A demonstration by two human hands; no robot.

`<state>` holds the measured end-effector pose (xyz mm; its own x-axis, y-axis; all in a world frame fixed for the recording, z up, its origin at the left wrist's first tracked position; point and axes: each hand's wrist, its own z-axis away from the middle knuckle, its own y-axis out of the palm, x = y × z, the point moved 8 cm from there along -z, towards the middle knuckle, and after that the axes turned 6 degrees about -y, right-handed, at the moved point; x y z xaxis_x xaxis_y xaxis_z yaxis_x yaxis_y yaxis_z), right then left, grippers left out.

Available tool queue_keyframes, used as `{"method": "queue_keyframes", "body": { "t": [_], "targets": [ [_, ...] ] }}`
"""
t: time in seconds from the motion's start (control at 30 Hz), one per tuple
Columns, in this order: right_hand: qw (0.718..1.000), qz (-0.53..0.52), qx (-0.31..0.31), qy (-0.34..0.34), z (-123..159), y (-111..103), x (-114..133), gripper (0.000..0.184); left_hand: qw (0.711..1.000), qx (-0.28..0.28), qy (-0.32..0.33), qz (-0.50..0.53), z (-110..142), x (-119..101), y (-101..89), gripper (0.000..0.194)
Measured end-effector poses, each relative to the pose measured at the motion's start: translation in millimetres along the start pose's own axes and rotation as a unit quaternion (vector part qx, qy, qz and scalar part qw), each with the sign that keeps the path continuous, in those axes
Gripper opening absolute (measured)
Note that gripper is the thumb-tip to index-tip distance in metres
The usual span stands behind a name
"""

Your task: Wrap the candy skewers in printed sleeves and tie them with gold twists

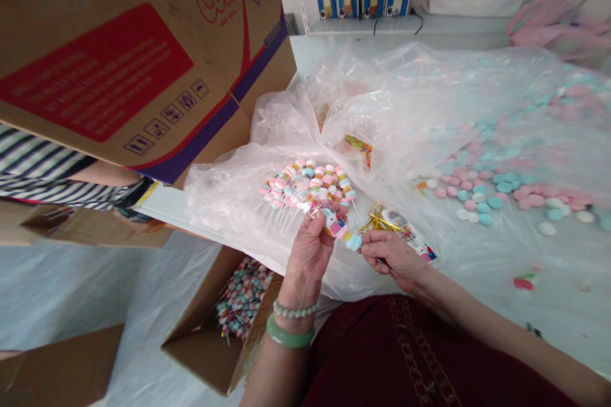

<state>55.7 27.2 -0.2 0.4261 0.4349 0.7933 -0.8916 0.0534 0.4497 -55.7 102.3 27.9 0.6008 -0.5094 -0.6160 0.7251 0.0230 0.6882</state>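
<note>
My left hand point(310, 248), with a beaded bracelet and a green bangle at its wrist, is closed on a candy skewer point(353, 242) of pastel pieces. A printed label point(335, 223) shows at its fingertips. My right hand point(394, 255) is closed at the skewer's blue end; what its fingers pinch is hidden. Gold twist ties point(379, 219) lie just beyond the right hand, beside a stack of printed labels point(408, 232). Behind my left hand is a pile of finished-looking candy skewers point(315, 184) with white sticks.
Clear plastic sheeting point(396, 102) covers the table. Loose pastel candies point(482, 194) spread at the right. A large cardboard box point(143, 63) stands at the left, another person's arm point(105, 173) below it. An open carton point(200, 356) below the table edge holds many candies.
</note>
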Motion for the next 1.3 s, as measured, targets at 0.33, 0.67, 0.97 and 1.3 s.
{"method": "queue_keyframes", "body": {
  "t": [0.33,0.67,0.97,1.3],
  "targets": [
    [0.992,-0.123,0.022,0.034,-1,2,-7,0.021,0.999,-0.005,0.021,-0.040,7,16,9.5,0.022],
    [0.986,0.111,-0.082,-0.090,1,-13,13,0.014,0.995,-0.026,-0.045,-0.083,11,23,7.0,0.033],
    [0.988,0.107,-0.071,-0.088,0,-8,12,0.013,0.995,0.004,-0.060,-0.075,9,26,6.9,0.030],
    [0.999,0.034,-0.029,-0.024,1,0,6,0.015,0.993,0.023,-0.083,0.084,-9,-1,-0.7,0.030]
  ]
}}
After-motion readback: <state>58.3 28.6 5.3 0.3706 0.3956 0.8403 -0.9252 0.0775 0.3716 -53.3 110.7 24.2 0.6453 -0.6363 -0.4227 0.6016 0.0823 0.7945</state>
